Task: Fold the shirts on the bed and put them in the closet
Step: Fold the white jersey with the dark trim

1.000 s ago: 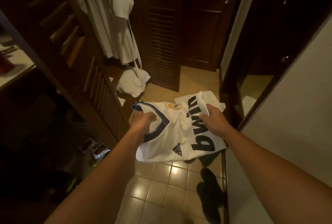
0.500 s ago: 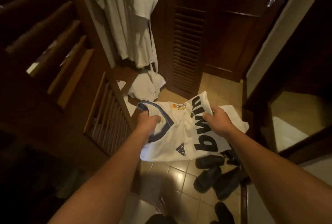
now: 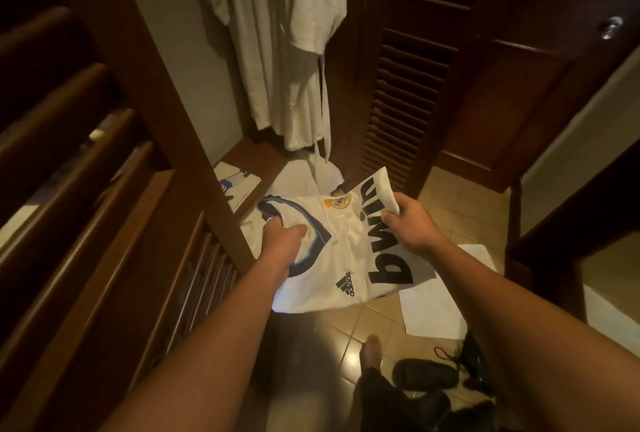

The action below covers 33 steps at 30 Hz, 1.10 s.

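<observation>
We carry a folded white jersey [image 3: 343,251], left hand [image 3: 282,244] gripping its collar and right hand [image 3: 410,225] pinching its far edge, toward the closet shelf [image 3: 256,158] just beyond our hands, not yet placed.

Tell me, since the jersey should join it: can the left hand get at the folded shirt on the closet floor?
Probably not yet: the left hand grips the white jersey, and the closet's wooden post partly blocks the folded shirt.

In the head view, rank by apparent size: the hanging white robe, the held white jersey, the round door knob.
1. Hanging white robe, though cut off at the top.
2. White jersey, nearer the camera, so its real rank is unsure.
3. Door knob, smallest.
</observation>
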### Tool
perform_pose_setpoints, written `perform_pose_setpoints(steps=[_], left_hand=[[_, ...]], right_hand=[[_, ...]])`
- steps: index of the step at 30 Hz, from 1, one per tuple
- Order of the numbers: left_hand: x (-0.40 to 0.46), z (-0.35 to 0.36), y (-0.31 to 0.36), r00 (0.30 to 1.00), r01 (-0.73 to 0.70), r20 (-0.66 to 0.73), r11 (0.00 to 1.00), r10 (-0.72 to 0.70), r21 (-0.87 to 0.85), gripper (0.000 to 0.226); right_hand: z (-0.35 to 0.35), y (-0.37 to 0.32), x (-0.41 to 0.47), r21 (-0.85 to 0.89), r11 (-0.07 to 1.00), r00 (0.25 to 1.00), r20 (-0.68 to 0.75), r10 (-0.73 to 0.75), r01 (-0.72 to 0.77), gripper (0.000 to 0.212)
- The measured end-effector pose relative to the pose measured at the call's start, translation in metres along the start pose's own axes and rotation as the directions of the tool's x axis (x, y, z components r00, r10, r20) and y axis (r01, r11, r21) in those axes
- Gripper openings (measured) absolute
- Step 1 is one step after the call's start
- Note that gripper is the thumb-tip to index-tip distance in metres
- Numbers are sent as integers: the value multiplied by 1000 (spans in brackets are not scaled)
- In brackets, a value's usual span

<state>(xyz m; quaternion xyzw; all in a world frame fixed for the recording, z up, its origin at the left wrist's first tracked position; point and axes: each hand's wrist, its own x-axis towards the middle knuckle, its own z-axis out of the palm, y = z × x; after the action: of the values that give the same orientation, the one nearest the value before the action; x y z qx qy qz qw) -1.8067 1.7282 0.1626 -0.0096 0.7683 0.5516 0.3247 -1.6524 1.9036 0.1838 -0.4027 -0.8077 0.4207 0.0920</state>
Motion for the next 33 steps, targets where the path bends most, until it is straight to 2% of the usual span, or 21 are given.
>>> perform_pose_setpoints(steps=[5, 12, 15, 17, 22, 26, 29, 33], left_hand=[[70, 32, 35, 997, 31, -76, 999, -33, -31, 45], [162, 82, 85, 958, 108, -247, 983, -144, -151, 55], [182, 90, 109, 930, 95, -330, 975, -159, -203, 46], [197, 87, 117, 907, 81, -387, 972, -164, -220, 38], [229, 61, 130, 822, 85, -525, 960, -219, -268, 39], [256, 36, 130, 770, 58, -606, 967, -201, -247, 52], [274, 20, 132, 737, 86, -654, 983, -171, -160, 64], [308, -3, 122, 741, 84, -647, 981, -180, -177, 77]], right_hand=[[-6, 1, 111, 23, 999, 996, 82, -27, 25, 34], [-21, -14, 273, 24, 994, 950, 291, -110, 107, 34], [-17, -29, 327, 19, 991, 921, 366, -132, 135, 32], [-6, -40, 357, 30, 986, 900, 405, -160, 162, 29], [35, -83, 413, 58, 966, 834, 493, -246, 250, 30], [69, -112, 438, 68, 950, 790, 539, -293, 306, 33], [94, -127, 458, 76, 932, 756, 564, -334, 356, 33], [131, -145, 483, 94, 920, 727, 585, -360, 381, 29]])
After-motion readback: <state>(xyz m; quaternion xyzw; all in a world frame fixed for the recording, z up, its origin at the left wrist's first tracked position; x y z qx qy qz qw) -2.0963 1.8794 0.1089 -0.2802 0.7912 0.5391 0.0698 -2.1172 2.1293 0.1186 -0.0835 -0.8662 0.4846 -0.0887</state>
